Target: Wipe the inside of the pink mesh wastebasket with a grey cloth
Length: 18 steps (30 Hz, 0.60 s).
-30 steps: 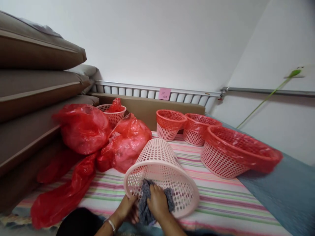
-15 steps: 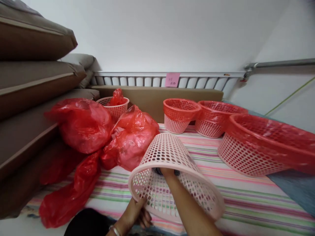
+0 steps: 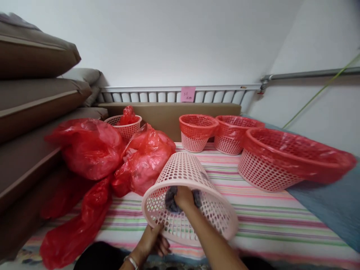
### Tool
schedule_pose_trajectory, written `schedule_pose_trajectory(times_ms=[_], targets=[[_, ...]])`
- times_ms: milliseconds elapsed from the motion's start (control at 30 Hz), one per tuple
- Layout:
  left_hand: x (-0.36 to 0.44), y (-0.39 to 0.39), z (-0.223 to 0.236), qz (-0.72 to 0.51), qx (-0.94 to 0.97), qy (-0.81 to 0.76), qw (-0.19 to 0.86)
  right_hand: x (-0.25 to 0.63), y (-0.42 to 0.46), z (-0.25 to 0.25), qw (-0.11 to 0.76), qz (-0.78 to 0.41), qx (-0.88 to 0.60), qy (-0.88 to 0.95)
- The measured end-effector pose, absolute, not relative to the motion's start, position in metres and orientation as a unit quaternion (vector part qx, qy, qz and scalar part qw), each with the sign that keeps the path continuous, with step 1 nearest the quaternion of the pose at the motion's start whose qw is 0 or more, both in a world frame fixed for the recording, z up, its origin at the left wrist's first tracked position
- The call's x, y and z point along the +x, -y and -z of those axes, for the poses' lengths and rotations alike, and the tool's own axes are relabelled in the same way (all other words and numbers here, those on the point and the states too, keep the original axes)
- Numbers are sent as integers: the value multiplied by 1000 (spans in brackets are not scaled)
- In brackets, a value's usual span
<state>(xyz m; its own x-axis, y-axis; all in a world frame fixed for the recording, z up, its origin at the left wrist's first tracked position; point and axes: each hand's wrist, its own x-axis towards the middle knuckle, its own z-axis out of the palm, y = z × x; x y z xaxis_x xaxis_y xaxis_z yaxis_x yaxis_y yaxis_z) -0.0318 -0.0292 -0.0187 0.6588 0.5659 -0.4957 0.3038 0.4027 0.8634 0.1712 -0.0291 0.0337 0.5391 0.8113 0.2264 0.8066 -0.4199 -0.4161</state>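
Observation:
A pale pink perforated plastic basket [image 3: 184,168] lies on its side on the striped sheet [image 3: 270,225], its mouth facing me. My left hand [image 3: 154,240] grips the lower left of its rim, thumb on the inner side and fingers beneath. Inside the basket is my right hand [image 3: 184,198], closed around a dark grey cloth [image 3: 172,200] that bulges out on both sides of it. The cloth is near the basket's inner wall; whether it presses on it is hard to tell.
Red plastic bags [image 3: 153,161], filled and knotted, lie to the left, before a small basket [image 3: 128,129]. Several baskets lined with red bags [image 3: 270,168] stand to the right. Stacked brown cushions [image 3: 33,101] rise at the left. A pink note [image 3: 188,94] hangs on the white rail [image 3: 149,89].
My right hand has drawn back from deeper in the basket toward its mouth, so more of the grey cloth shows. My left hand keeps its hold on the rim. The view has shifted slightly.

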Motion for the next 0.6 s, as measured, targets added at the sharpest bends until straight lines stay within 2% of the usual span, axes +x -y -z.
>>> schedule_pose_trajectory(times_ms=[200, 367, 600], targets=[[-33, 28, 20, -139, 543, -367, 742, 109, 95, -26, 194, -40, -822, 534], [-35, 24, 17, -243, 542, -305, 745, 79, 129, -16, 207, -90, -812, 538], [-35, 21, 19, -278, 548, -273, 740, 76, 129, -11, 219, -78, -820, 523]])
